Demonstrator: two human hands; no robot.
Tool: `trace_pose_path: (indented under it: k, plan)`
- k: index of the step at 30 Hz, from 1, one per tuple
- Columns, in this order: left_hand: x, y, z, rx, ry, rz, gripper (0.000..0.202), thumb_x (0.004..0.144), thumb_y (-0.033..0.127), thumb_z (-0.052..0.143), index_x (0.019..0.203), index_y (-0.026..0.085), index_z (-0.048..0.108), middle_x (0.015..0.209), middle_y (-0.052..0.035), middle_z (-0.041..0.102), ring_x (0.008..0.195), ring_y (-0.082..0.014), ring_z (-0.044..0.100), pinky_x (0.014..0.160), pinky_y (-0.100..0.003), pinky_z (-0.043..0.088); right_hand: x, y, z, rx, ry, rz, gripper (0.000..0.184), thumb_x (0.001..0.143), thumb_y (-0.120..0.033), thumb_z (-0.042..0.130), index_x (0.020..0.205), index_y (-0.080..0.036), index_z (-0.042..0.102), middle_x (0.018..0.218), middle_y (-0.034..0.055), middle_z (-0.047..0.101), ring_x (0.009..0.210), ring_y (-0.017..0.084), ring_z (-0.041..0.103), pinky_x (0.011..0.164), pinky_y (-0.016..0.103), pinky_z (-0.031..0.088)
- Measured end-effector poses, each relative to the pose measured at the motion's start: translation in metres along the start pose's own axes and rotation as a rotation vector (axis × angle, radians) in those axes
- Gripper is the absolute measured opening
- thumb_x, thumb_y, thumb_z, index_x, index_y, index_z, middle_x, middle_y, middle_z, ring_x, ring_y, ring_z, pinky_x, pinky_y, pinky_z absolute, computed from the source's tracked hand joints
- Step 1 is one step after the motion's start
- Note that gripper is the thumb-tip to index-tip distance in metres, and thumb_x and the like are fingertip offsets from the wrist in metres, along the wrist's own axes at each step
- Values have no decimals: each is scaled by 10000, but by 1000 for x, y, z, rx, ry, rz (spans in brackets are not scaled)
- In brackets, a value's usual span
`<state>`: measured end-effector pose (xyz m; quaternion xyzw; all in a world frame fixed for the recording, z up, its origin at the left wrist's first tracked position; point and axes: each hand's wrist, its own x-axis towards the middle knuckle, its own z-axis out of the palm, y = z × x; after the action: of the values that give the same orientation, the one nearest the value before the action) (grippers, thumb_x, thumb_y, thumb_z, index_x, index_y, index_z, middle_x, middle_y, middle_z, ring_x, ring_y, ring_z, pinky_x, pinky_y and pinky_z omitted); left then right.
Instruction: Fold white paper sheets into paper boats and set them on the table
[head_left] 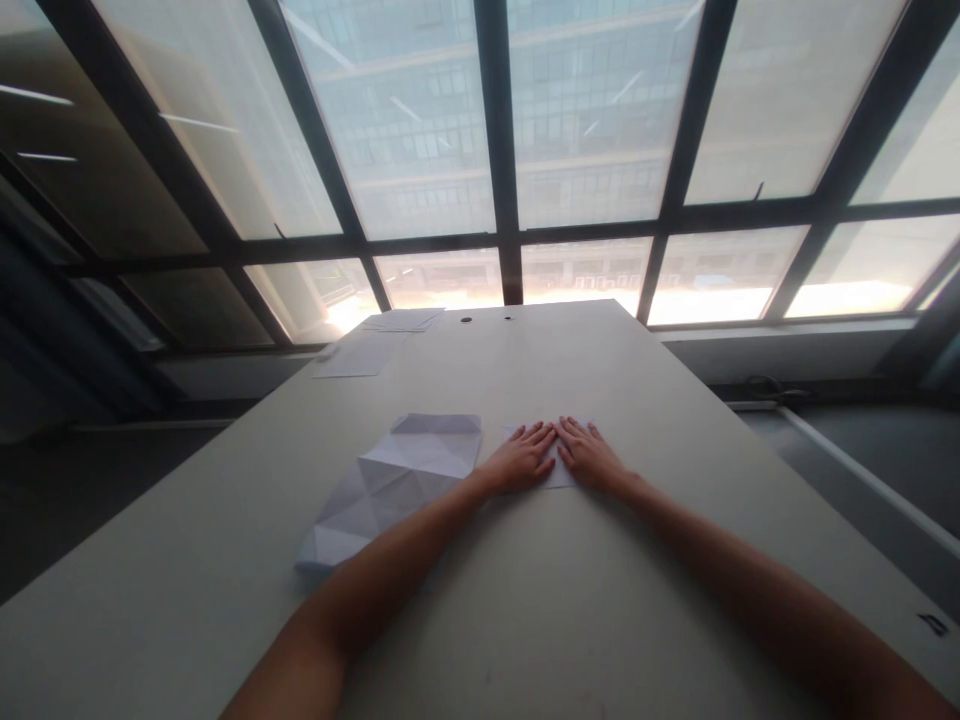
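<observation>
A small piece of white paper (559, 474) lies flat on the white table, mostly covered by my two hands. My left hand (523, 456) rests on its left part with the fingers stretched out. From the other side, my right hand (589, 455) presses on it, fingers spread and flat, the fingertips of both hands close together at the middle. How the paper is folded under them is hidden. Just left of my left hand lies a larger creased sheet of white paper (401, 475), opened out with many fold lines; my left forearm passes over its lower right edge.
Flat white sheets (358, 356) lie toward the far left corner of the table (570, 360). Two small dark round spots sit near its far edge. Large windows with dark frames (508, 200) stand behind it. A small dark mark (933, 625) shows near the right edge.
</observation>
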<state>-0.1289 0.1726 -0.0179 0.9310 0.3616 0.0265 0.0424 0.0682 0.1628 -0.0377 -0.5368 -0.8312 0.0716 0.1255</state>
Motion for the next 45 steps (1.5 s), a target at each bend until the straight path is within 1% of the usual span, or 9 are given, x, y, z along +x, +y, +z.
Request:
trace_pose_path:
  k: [11, 22, 25, 30, 34, 37, 39, 41, 45]
  plan:
    - [-2, 0, -3, -40, 4, 0, 641, 1026, 484, 223, 1583, 187, 111, 1640, -70, 164, 1516, -211, 122, 1219, -409, 107, -1, 0, 0, -25, -12, 10, 602, 990, -341, 265, 1542, -103, 302, 1613, 133, 247, 1497, 252, 193, 1200, 495, 122]
    - [-2, 0, -2, -45, 13, -11, 625, 1019, 461, 263, 1579, 212, 138, 1634, -64, 200, 1510, -208, 155, 1220, -408, 118, 0, -2, -1, -11, -3, 40, 591, 988, -346, 278, 1536, -129, 324, 1608, 120, 276, 1492, 247, 208, 1196, 491, 134]
    - [-2, 0, -2, -43, 12, -8, 634, 1018, 466, 265, 1578, 197, 142, 1635, -66, 194, 1511, -207, 149, 1222, -407, 111, 0, -3, -3, -13, 27, 62, 561, 973, -290, 314, 1508, -136, 384, 1587, 132, 327, 1476, 249, 250, 1190, 468, 150]
    - [-2, 0, -5, -48, -12, -8, 641, 1020, 474, 247, 1570, 153, 176, 1632, -96, 192, 1512, -211, 145, 1221, -398, 96, -1, -5, -7, -71, 93, 108, 476, 925, -196, 389, 1360, -128, 570, 1515, 169, 435, 1418, 269, 342, 1172, 435, 170]
    - [-3, 0, -6, -50, -12, -14, 638, 1019, 491, 241, 1567, 168, 191, 1634, -88, 185, 1514, -209, 136, 1220, -396, 102, -4, -7, -13, -106, 157, 116, 391, 910, -187, 424, 1205, -134, 674, 1329, 176, 578, 1263, 270, 475, 1097, 365, 299]
    - [-3, -1, -4, -55, -4, -13, 636, 1020, 492, 244, 1567, 170, 196, 1633, -90, 189, 1513, -212, 142, 1220, -395, 103, -7, -10, -16, -99, 183, 121, 344, 908, -198, 447, 1133, -150, 702, 1185, 163, 623, 1129, 264, 527, 1019, 334, 372]
    - [-2, -1, -2, -56, 1, -8, 639, 1020, 486, 250, 1568, 162, 192, 1630, -98, 198, 1511, -216, 148, 1220, -398, 105, -8, -11, -17, -88, 178, 107, 343, 913, -212, 452, 1153, -164, 693, 1198, 151, 621, 1129, 264, 522, 1013, 341, 376]
    - [-1, -1, 0, -63, 12, -1, 641, 1022, 493, 247, 1569, 163, 188, 1627, -99, 210, 1510, -218, 155, 1220, -406, 111, -7, -11, -15, -64, 161, 79, 382, 937, -236, 431, 1246, -175, 648, 1283, 139, 600, 1189, 259, 501, 1038, 352, 360]
    - [0, -2, 3, -85, 57, -14, 614, 1031, 494, 221, 1565, 193, 209, 1621, -73, 242, 1503, -221, 186, 1218, -441, 125, -5, -11, -6, -34, 96, 13, 508, 989, -284, 344, 1448, -105, 465, 1503, 150, 453, 1390, 253, 367, 1151, 377, 240]
